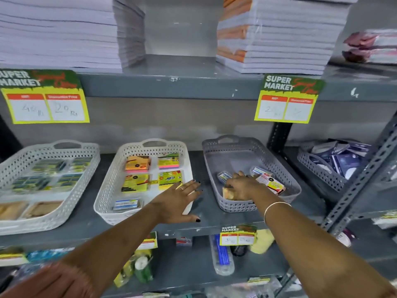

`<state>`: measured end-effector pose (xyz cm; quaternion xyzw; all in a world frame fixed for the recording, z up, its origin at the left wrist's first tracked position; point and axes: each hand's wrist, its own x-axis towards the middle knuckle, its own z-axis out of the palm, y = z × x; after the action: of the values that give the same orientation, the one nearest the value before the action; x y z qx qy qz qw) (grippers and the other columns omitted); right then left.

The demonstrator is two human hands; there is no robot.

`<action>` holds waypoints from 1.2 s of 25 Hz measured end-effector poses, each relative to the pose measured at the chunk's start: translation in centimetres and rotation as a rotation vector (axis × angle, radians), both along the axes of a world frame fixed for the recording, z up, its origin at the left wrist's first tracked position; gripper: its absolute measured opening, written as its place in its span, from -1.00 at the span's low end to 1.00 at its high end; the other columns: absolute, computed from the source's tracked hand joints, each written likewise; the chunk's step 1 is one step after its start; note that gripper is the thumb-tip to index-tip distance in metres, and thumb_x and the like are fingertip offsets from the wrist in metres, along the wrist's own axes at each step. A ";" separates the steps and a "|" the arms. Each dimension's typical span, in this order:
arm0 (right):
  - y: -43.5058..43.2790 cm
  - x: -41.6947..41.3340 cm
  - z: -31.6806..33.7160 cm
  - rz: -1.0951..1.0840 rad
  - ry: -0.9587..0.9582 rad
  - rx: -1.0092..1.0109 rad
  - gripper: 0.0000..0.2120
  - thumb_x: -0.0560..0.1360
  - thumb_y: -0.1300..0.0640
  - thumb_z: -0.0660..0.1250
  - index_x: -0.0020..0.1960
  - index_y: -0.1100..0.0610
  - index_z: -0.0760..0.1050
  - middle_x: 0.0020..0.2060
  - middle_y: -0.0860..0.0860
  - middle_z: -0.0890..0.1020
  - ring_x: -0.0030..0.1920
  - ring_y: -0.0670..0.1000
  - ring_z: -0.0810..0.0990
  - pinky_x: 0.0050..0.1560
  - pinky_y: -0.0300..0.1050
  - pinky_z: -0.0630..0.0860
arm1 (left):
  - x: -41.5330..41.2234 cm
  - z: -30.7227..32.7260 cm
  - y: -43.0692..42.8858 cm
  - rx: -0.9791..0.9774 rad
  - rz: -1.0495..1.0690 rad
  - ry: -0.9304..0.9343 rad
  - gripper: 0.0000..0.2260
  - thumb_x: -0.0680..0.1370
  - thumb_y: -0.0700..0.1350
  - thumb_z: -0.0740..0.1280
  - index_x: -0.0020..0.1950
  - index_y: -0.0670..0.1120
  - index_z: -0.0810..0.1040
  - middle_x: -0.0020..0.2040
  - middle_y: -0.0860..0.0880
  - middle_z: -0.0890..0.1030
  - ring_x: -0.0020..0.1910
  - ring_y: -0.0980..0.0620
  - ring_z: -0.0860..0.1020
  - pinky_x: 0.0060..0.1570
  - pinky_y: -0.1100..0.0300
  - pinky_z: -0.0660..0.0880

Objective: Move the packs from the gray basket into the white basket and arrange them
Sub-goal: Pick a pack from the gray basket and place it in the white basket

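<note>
The gray basket [292, 181] stands right of the white basket [103, 198] on a grey shelf. My right hand [242, 186] reaches into the gray basket and lies on a tan pack [227, 194]; whether it grips the pack is hidden. A red-and-white pack [271, 184] and two small clear packs [223, 176] [258, 170] lie beside it. My left hand [178, 203] hovers with fingers spread over the white basket's right rim, holding nothing. In the white basket, an orange pack [137, 163], a pink-and-green pack [168, 161], two yellow packs [135, 182] [169, 179] and a blue-white pack [126, 204] lie in rows.
Another white basket [12, 168] with small packs stands at the left. A second gray basket [318, 168] with dark packets sits at the right, behind a slotted metal upright [365, 175]. Paper stacks fill the shelf above, where price signs [285, 100] hang. Goods crowd the shelf below.
</note>
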<state>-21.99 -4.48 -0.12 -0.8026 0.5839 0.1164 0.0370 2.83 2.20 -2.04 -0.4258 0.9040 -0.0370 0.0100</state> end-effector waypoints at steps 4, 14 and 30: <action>0.3 1.0 0.2 0.040 0.060 -0.041 -0.62 0.53 0.18 0.17 0.34 0.15 0.38 0.37 0.16 0.36 0.39 0.16 0.28 0.34 0.05 0.31 | -0.1 0.0 0.1 -0.004 -0.004 0.025 -0.28 0.48 0.33 0.13 0.48 -0.07 0.08 0.53 -0.12 0.02 0.49 -0.02 -0.06 0.42 -0.06 0.00; 0.8 1.8 1.0 -0.155 -0.287 0.016 -0.63 0.37 0.10 0.40 0.13 0.21 0.48 0.01 0.15 0.58 0.02 0.14 0.55 -0.05 -0.10 0.44 | 0.0 0.1 0.0 -0.005 -0.007 0.011 -0.28 0.48 0.34 0.09 0.48 -0.07 0.08 0.53 -0.11 0.03 0.49 -0.03 -0.06 0.43 -0.07 0.00; -2.0 15.7 9.5 0.079 -0.349 -0.130 -0.82 0.34 0.03 0.40 -0.15 0.00 0.42 -0.06 0.06 0.53 0.01 0.12 0.55 -0.11 -0.21 0.34 | 22.2 4.5 5.8 -0.283 0.462 0.084 -0.14 0.38 0.45 -0.29 0.49 -0.09 0.01 0.50 -0.12 0.00 0.48 -0.11 0.00 0.41 -0.01 -0.16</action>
<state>-6.25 -6.44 9.38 -0.8336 0.5430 -0.0612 0.0812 25.02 8.02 2.45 -0.6192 0.7683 -0.1420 -0.0788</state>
